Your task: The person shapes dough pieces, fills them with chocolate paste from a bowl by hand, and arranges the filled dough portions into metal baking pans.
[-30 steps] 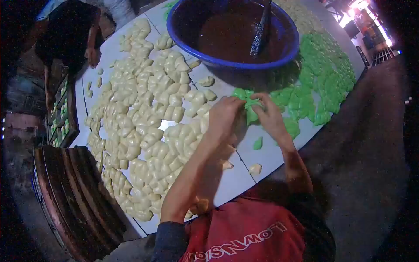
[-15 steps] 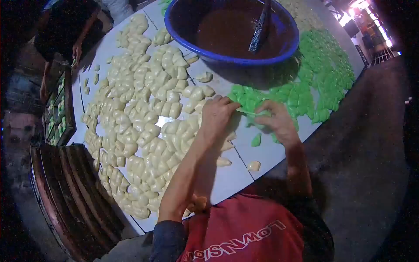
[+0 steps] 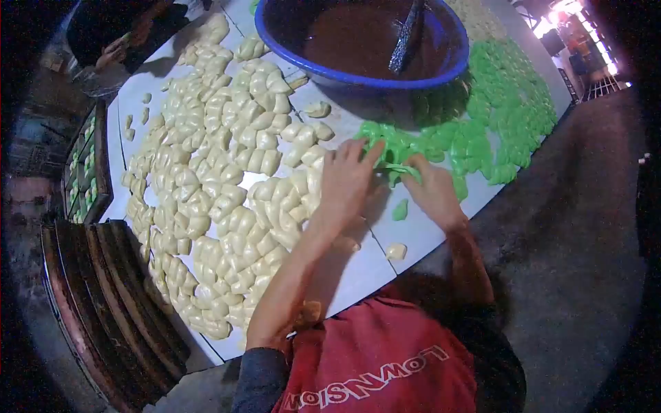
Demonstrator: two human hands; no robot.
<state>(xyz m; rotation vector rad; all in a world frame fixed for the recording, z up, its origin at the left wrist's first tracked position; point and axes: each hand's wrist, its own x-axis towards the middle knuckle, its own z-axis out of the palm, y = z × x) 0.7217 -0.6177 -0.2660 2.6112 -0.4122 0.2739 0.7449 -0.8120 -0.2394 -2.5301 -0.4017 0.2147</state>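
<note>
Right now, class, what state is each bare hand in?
Left hand: partly spread at one end of a thin green dough-like strip; grip cannot be told.
Right hand: closed, holding the strip's other end.

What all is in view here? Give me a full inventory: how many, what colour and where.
Table: one, white, centre
Pale doughy pieces: many, cream, left and middle of table
Green doughy pieces: many, green, table's right side
Basin: one, blue, table's far side
Basin contents: one mass, brown, inside basin
Long tool: one, dark speckled, leaning in basin
Divided tray: one, dark, left of table
Curved slabs: several, dark brown, lower left
Co-worker: one, dark clothing, upper left
Green strip: one, green, between the hands
Garment: one, red, white lettering, bottom centre
Left hand, right hand: two, bare, at the strip
</note>
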